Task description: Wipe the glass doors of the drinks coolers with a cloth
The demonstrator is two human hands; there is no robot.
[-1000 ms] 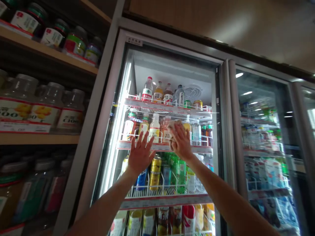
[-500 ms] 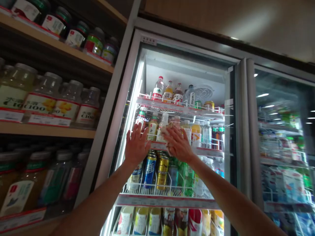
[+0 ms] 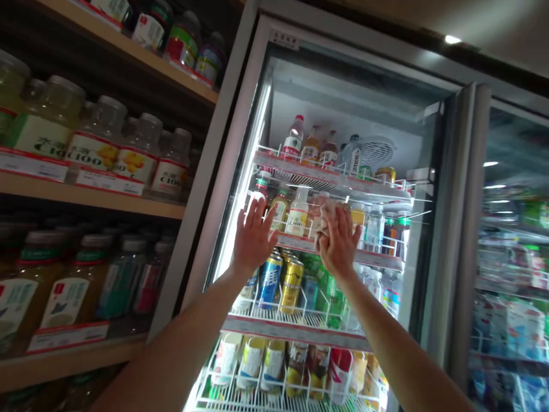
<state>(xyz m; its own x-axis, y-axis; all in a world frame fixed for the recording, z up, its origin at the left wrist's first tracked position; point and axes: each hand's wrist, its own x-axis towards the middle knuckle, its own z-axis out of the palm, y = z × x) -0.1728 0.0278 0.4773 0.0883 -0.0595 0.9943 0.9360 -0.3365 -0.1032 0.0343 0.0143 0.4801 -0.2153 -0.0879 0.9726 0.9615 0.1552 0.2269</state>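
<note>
1. Half a second ago the cloth (image 3: 322,222) overlapped the right side of the white-capped bottle (image 3: 298,213); now it has shifted to that bottle's right, leaving it uncovered.
2. Right hand (image 3: 340,243): just right of the white-capped bottle, clamped on the crumpled, pale cloth, which bunches between thumb and fingers.
3. Left hand (image 3: 254,236): left of the white-capped bottle, bare, raised upright with fingers apart. Whether its palm touches the glass door (image 3: 334,77) cannot be told.
4. Below the white-capped bottle, a blue can (image 3: 270,280) and a gold can (image 3: 292,284) stand side by side on the next rack.
5. Above it, on the top rack, is a red-capped bottle (image 3: 293,137).
6. Well left of it, outside the fridge, more bottles line a wooden shelf (image 3: 163,207).
</note>
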